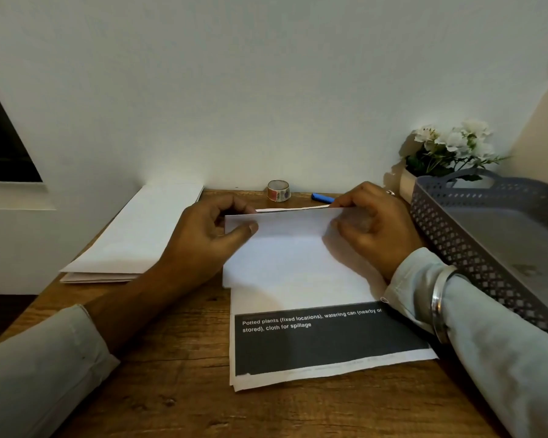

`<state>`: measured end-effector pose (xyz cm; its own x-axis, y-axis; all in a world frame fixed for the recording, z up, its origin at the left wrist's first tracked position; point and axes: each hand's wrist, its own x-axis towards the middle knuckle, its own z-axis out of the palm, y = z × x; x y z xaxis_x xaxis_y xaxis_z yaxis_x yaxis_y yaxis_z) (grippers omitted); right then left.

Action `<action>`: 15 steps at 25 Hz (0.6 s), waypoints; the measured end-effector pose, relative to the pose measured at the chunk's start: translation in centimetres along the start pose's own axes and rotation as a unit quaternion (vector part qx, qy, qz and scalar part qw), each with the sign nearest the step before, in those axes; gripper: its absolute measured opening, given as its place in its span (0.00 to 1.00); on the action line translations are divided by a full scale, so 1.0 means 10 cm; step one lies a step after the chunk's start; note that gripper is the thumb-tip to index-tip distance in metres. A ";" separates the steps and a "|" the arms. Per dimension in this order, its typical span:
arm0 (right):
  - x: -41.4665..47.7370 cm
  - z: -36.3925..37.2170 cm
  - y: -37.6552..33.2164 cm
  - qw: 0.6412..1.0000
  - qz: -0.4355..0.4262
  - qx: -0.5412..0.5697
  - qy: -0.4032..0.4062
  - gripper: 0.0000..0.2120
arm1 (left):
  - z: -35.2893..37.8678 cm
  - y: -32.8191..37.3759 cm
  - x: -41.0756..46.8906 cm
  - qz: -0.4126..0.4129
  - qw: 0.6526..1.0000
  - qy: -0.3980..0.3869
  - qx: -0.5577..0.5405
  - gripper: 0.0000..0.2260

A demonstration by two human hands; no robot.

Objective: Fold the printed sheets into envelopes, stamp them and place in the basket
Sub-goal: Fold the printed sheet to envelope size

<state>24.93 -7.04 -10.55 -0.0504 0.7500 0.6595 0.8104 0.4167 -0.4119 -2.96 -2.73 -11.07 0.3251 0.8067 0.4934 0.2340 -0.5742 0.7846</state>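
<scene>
A folded white sheet lies on a small stack of printed sheets, whose top page shows a dark band with white text. My left hand pinches the folded sheet's far left corner between thumb and fingers. My right hand pinches its far right corner, with the far edge lifted off the pile. A grey perforated basket stands at the right. A stack of white envelopes lies at the left. A roll of stamp stickers stands by the wall.
A blue pen-like item lies near the wall behind the sheet. A pot of white flowers stands in the back right corner. The wooden desk ends at the wall, and its left edge is near the envelopes.
</scene>
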 end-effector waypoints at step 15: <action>-0.07 0.07 -0.22 0.943 0.062 -0.145 -0.294 0.36 | 0.12 -0.09 -0.06 0.012 0.904 -0.261 0.339 0.25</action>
<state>22.74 -8.15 -10.56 -0.1906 0.9743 0.1199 0.9523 0.2131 -0.2185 -2.23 -2.82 -12.54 0.6834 0.7194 0.1240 0.6718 -0.6863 0.2787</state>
